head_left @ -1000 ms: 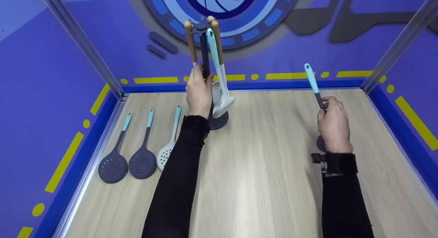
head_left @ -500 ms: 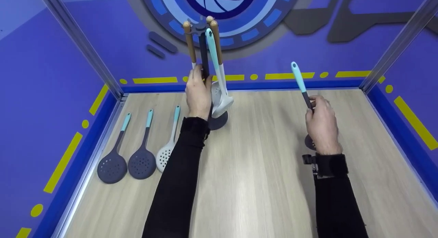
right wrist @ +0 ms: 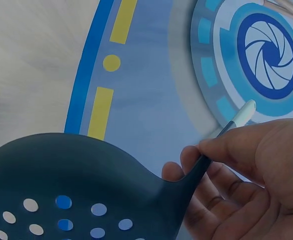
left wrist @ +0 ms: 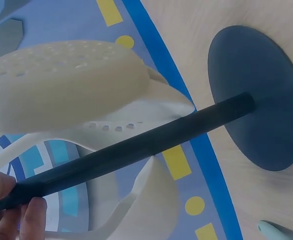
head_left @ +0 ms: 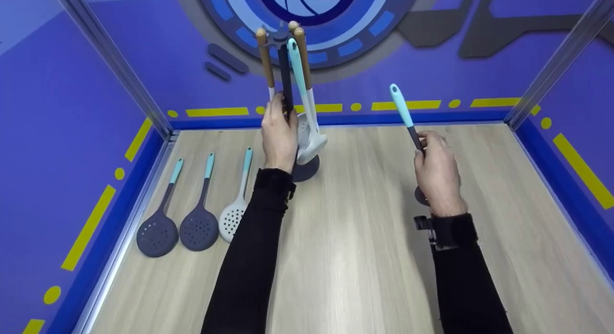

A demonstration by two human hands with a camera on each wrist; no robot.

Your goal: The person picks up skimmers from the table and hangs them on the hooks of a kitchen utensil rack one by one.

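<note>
My left hand (head_left: 279,139) grips the dark upright pole (left wrist: 136,142) of a utensil stand, its fingers and thumb curled round it. White utensils hang from the stand's top (head_left: 280,37): a ladle (head_left: 312,148) with a turquoise handle, and several with wooden handles (head_left: 301,55). One perforated white head (left wrist: 66,85) is close to the left wrist camera. Over to the right, my right hand (head_left: 437,173) pinches the dark shaft of a skimmer (right wrist: 86,165). The skimmer is held handle up, its turquoise end leaning left; in the head view the hand hides most of its perforated head.
Left of the stand lie two dark skimmers (head_left: 157,235) and a white skimmer (head_left: 232,220), the latter partly behind the left sleeve. The stand's round base (head_left: 307,171) rests on the wooden table (head_left: 355,257). Blue patterned walls (head_left: 383,75) enclose the back and sides.
My right hand has moved left with the skimmer, bringing it nearer the stand. The left hand stays on the pole, and the skimmers on the table have not moved.
</note>
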